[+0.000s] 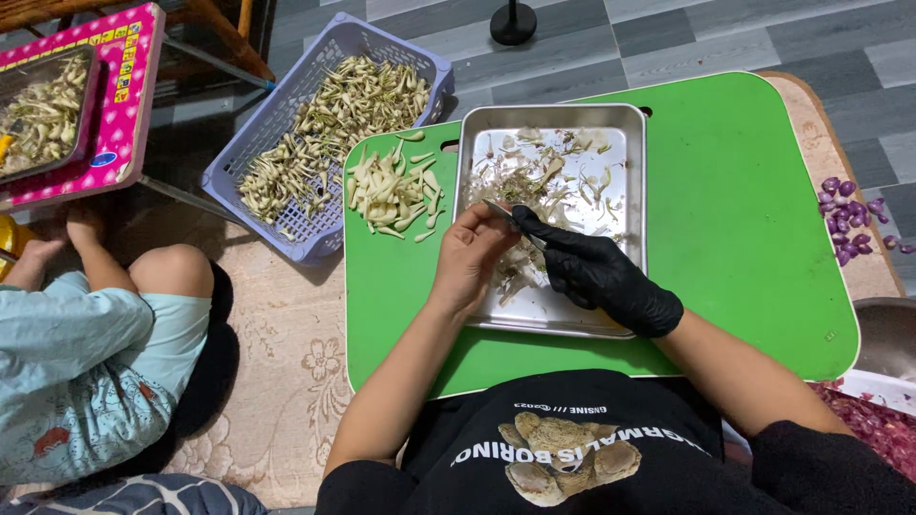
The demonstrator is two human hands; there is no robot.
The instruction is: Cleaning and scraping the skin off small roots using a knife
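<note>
At far left a pink, dotted cardboard box lid [129,86] holds a dull metal tray of pale stalks [43,110], and below it another person in light blue clothes [76,362] sits on the cream floral-patterned mat [277,381] with bare knee and foot showing. Next comes a lavender perforated plastic basket [286,219], heaped with slender, cream-coloured stalks, touching the corner of the smooth green rounded-corner plastic board [744,219]. On that board lies a loose heap of trimmed, pale yellowish stalk pieces [393,193], just beside a shiny rectangular steel tray [620,153] scattered with thin, papery peelings. Over the tray's near half the bare left hand [469,259] is curled, pinching a small pale stalk [515,257] together with the right hand in a matte black glove [596,277], whose fingers close around a small knife with a grey blade [501,212] laid across the stalk. Past the board's right edge, small glossy purple shallots [849,215] lie on the mat; more reddish skins [873,424] pile at lower right. Grey wood-look floor tiles [725,38] stretch beyond.
</note>
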